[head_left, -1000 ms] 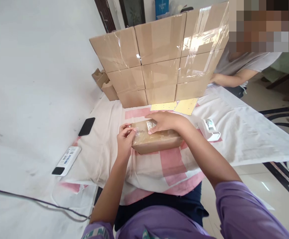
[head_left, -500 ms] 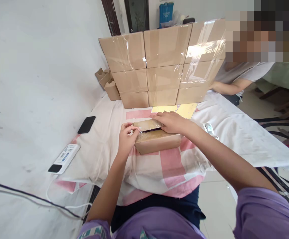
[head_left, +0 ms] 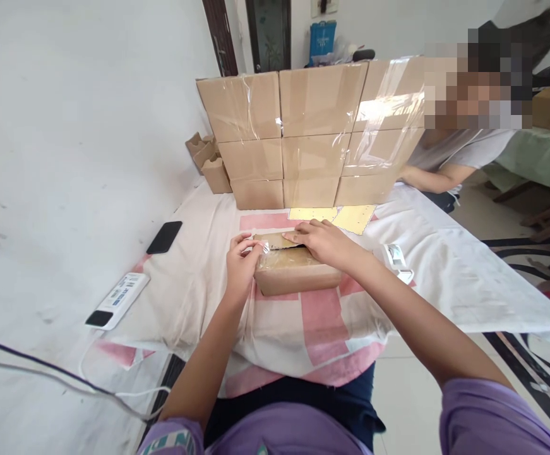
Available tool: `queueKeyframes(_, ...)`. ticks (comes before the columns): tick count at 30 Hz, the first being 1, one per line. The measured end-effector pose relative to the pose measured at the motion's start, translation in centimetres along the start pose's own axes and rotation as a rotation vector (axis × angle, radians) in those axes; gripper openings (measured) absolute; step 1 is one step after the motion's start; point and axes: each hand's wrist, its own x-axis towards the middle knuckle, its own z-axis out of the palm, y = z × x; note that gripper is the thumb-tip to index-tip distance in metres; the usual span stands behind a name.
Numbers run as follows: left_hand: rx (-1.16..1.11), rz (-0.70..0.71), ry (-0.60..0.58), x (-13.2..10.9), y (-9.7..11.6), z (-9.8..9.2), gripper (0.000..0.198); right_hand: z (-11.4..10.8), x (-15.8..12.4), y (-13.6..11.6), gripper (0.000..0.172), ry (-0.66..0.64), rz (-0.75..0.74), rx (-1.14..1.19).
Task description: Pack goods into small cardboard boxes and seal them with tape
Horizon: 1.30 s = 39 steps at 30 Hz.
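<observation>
A small brown cardboard box (head_left: 298,279) lies before me on the cloth, clear tape across its top. Between its top flap (head_left: 275,241) and the front part runs a dark, narrow gap toward the right. At the box's left end my left hand (head_left: 242,259) is closed, thumb and forefinger pinching a shiny bit of clear tape (head_left: 266,248). My right hand (head_left: 324,243) grips the box's right end from above, its thumb pressing on the flap and its fingers over the far side.
A wall of taped cardboard boxes (head_left: 315,158) stands behind, with yellow sheets (head_left: 350,218) at its foot. Left lie a black phone (head_left: 164,237) and a white power strip (head_left: 119,300); right, a white object (head_left: 398,260). Beyond, a co-worker's arm (head_left: 429,179) reaches behind the boxes.
My right thumb has slid left onto the flap, and the flap sits lower with a narrower gap. The tape at my left fingertips shows more clearly. The camera view has tilted slightly.
</observation>
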Motion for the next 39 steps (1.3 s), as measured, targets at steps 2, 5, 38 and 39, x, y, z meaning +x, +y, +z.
queueKeyframes(2, 0.003, 0.002, 0.000, 0.1, 0.2, 0.1, 0.020, 0.0, 0.0, 0.0, 0.060, -0.005, -0.005, 0.000)
queueKeyframes(5, 0.025, 0.006, -0.009, 0.4, 0.1, 0.2, 0.022, 0.0, -0.1, 0.1, 0.057, -0.004, 0.000, 0.017)
queueKeyframes(38, 0.089, -0.143, -0.238, 5.8, -0.1, -0.4, 0.022, 0.6, -3.5, 2.7, 0.048, 0.278, 0.125, 0.406)
queueKeyframes(39, 0.086, -0.143, -0.204, 6.5, -0.7, -0.6, 0.021, 1.0, -4.5, 3.3, 0.056, 0.306, 0.145, 0.499)
